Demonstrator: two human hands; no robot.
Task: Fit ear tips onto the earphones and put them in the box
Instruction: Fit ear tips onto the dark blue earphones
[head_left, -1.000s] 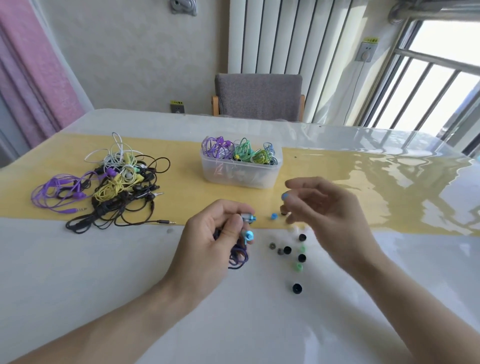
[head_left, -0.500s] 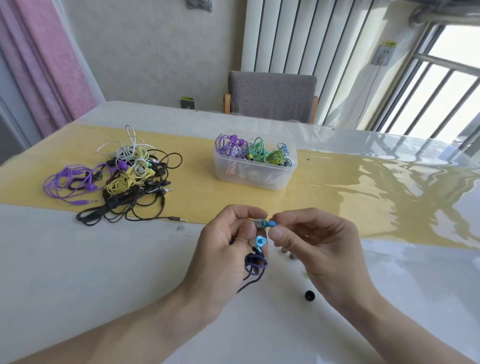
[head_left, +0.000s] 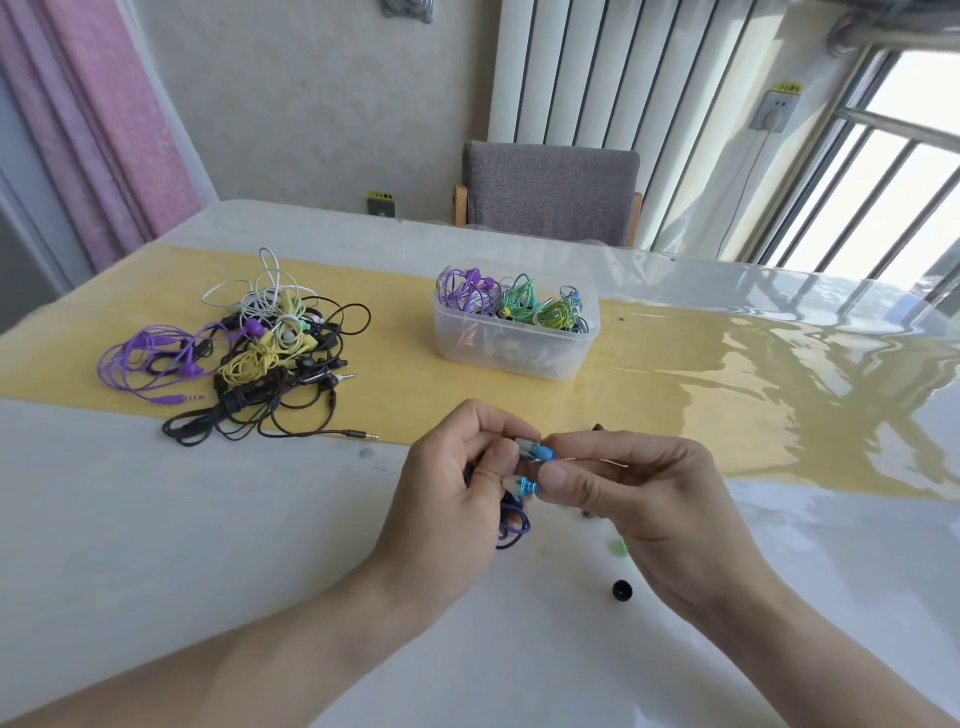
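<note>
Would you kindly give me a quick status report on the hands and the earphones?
Left hand gripping blue earphones. Right hand pinching blue ear tip against upper earbud. Box unobstructed.

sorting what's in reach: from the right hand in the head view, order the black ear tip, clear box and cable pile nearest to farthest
From the right hand:
1. Black ear tip, just below the hand on the table.
2. Clear box, beyond it, centre.
3. Cable pile, far left.

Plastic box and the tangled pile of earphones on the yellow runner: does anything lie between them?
Nothing lies there. In the head view, only bare yellow runner shows between the plastic box and the pile of earphones.
</note>
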